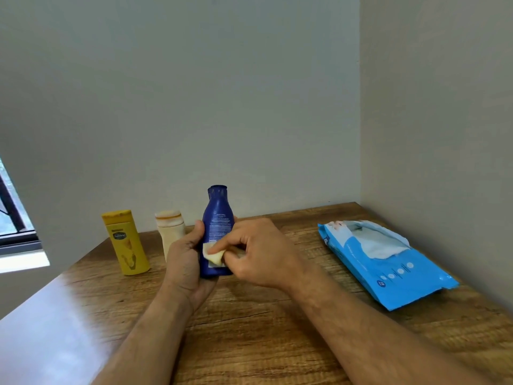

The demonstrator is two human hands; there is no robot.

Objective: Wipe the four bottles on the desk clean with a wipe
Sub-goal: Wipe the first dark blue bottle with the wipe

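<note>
A dark blue bottle [218,218] is held upright above the wooden desk [277,343], its back label facing me. My left hand [184,262] grips its lower body from the left. My right hand [259,254] pinches a small folded white wipe [212,254] and presses it against the bottle's lower front. A yellow bottle [126,241] stands on the desk at the left. A cream bottle [170,227] stands just right of it, partly hidden behind my left hand. No other bottle shows.
A blue pack of wipes [385,262] lies on the desk at the right, its flap open with a white wipe showing. Walls close the desk at the back and right. A window [14,218] is at the far left.
</note>
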